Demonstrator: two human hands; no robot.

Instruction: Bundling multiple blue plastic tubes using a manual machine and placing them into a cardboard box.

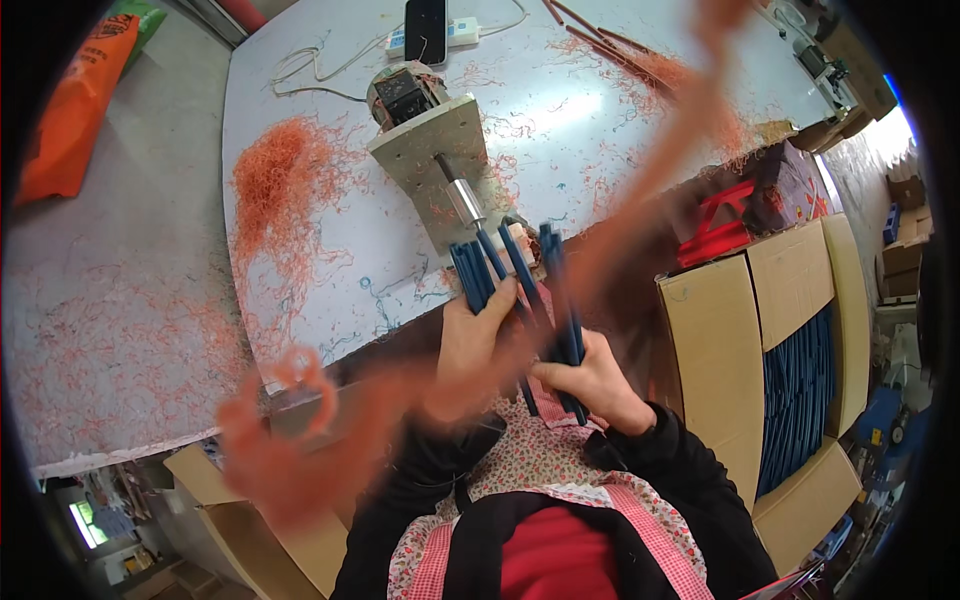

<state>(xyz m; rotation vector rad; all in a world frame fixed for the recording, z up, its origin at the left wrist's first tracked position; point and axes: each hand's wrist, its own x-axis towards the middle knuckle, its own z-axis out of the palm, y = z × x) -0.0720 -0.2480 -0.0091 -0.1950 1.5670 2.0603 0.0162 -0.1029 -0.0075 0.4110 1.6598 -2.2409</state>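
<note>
My left hand (466,345) is closed around a small bundle of slim dark blue rods (470,275), their ends pointing up toward the table. Several more dark blue rods (564,300) are gripped in my right hand (604,388), blurred at the top. Between the hands, one rod reaches up to the metal spindle (464,202) of a small electric motor (405,95); I cannot tell whether it sits inside the spindle tip. The motor is mounted on a pale metal plate (425,150). An out-of-focus orange strand (640,205) crosses the view close up, hiding part of my left wrist.
Curly orange shavings (285,170) heap on the white table (540,120). A phone (426,30) lies on a power strip (463,32) at the back. To the right stands an open cardboard box (710,350) holding many dark blue rods; a red plastic stool (715,225) is behind it.
</note>
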